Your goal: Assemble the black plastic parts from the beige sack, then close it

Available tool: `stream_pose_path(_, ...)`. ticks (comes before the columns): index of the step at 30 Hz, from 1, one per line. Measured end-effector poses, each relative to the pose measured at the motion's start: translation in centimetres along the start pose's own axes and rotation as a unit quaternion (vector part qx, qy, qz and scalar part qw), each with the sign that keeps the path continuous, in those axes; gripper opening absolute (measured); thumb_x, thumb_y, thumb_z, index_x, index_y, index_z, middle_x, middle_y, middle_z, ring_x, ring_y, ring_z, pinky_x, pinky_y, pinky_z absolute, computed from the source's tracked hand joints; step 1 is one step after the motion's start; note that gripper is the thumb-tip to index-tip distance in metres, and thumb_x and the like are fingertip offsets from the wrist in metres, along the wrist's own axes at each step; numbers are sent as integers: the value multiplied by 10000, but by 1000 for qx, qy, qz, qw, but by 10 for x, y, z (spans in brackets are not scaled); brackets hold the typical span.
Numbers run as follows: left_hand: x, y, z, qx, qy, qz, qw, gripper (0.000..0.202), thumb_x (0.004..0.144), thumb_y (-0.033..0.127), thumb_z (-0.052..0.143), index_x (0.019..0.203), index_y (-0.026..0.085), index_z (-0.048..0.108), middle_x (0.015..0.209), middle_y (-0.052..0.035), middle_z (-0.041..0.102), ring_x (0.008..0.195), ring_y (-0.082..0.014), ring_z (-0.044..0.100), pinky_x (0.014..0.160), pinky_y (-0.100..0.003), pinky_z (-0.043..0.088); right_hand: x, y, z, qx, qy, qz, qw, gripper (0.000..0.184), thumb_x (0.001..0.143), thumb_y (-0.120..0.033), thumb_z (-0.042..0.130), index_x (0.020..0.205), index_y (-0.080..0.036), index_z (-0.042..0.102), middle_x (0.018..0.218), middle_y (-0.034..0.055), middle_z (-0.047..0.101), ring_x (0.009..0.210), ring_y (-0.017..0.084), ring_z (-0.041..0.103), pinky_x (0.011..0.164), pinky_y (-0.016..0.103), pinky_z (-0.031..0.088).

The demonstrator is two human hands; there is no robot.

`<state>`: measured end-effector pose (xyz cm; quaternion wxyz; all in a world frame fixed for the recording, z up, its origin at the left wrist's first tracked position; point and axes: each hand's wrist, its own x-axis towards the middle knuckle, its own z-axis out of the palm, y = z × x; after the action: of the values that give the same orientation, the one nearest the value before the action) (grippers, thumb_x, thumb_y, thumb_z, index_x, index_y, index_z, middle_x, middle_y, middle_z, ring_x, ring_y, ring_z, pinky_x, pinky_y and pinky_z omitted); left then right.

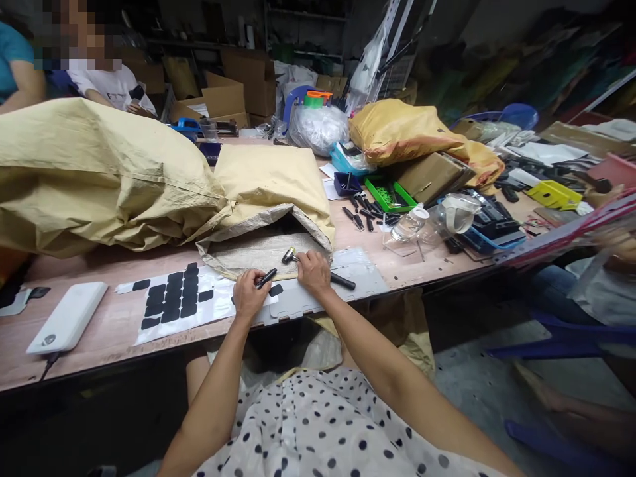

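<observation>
At the frame's centre, my left hand [248,293] pinches a black rod [267,278] and my right hand [314,271] grips a hammer [342,281]. A careless swing could snag the open sack [271,175].

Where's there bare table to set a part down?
Bare: table between white device and sheet; table right of grey board, in front of bottle; a narrow gap between open sack and black parts. Crowded: around left hand and right hand, with hammer, sheet and open sack close; also further right, where green tray, bottle and jug bunch up.
</observation>
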<state>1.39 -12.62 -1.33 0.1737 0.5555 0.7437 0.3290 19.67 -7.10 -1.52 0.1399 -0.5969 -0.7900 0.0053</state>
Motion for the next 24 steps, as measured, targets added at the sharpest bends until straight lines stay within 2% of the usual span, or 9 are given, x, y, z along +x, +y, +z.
stream_pose_path(3, -7, 5, -9, -48, -8, 7, 999, 121, 704, 261, 662, 824, 253, 642, 850, -20, 687, 885, -233, 615, 831, -363, 498, 0, -1, -1, -1, -3, 4, 1000, 288, 992, -252, 491, 1216, -243, 672, 1082, 99, 629, 997, 245, 512, 811, 325, 366)
stream_pose_path(5, -22, 8, -18, -101, -38, 42, 993, 133, 719, 304, 642, 840, 247, 645, 866, -18, 693, 840, -210, 612, 808, -347, 511, 0, -1, -1, -3, -2, 1, 1000, 281, 989, -250, 493, 1205, -240, 673, 1077, 99, 627, 992, 245, 511, 813, 326, 367)
stream_pose_path(9, -74, 5, -28, -134, -208, 101, 964, 190, 739, 408, 622, 844, 258, 671, 761, 18, 677, 675, -172, 593, 661, -307, 498, 0, -2, 0, -7, 4, -1, 1000, 270, 987, -254, 497, 1192, -240, 672, 1069, 100, 622, 988, 248, 507, 812, 333, 367)
stream_pose_path(11, -97, -4, -24, -97, -276, 75, 953, 168, 727, 419, 617, 795, 272, 665, 672, 37, 652, 581, -167, 572, 586, -303, 466, 1, -2, 0, -6, 4, 1, 1000, 277, 987, -253, 496, 1204, -240, 667, 1074, 100, 621, 992, 249, 504, 812, 335, 366)
stream_pose_path(14, -117, -24, -10, -2, -275, 1, 961, 103, 705, 375, 611, 738, 282, 641, 633, 20, 651, 567, -209, 612, 552, -325, 439, 1, -3, 0, -5, 0, 3, 1000, 278, 986, -248, 494, 1205, -235, 664, 1078, 101, 621, 997, 250, 502, 807, 333, 361)
stream_pose_path(17, -119, -40, -1, 91, -265, -25, 960, 46, 661, 312, 635, 687, 275, 624, 630, -9, 658, 642, -276, 674, 559, -345, 431, 1, -4, 0, -6, 2, 1, 1000, 272, 989, -248, 485, 1191, -228, 666, 1069, 103, 619, 987, 248, 500, 797, 331, 357)
stream_pose_path(19, -113, -36, -3, 95, -304, -4, 948, 30, 663, 300, 634, 669, 272, 625, 601, 2, 644, 629, -270, 669, 548, -331, 416, 1, -4, 0, -8, 5, 1, 1000, 263, 990, -249, 481, 1173, -225, 670, 1063, 104, 616, 976, 247, 498, 791, 332, 354)
stream_pose_path(22, -93, -6, -13, -13, -372, 46, 927, 140, 763, 363, 583, 694, 261, 650, 581, 25, 629, 582, -203, 621, 543, -291, 410, 0, -4, 2, -12, 10, 2, 1000, 249, 987, -254, 487, 1153, -227, 672, 1059, 105, 614, 976, 250, 497, 792, 336, 356)
stream_pose_path(24, -67, 26, -16, -83, -343, 77, 932, 237, 830, 423, 547, 729, 244, 666, 628, 22, 645, 602, -175, 605, 574, -276, 436, 0, -4, 3, -13, 14, 1, 1000, 243, 986, -261, 490, 1141, -227, 673, 1051, 105, 616, 979, 251, 499, 794, 336, 360)
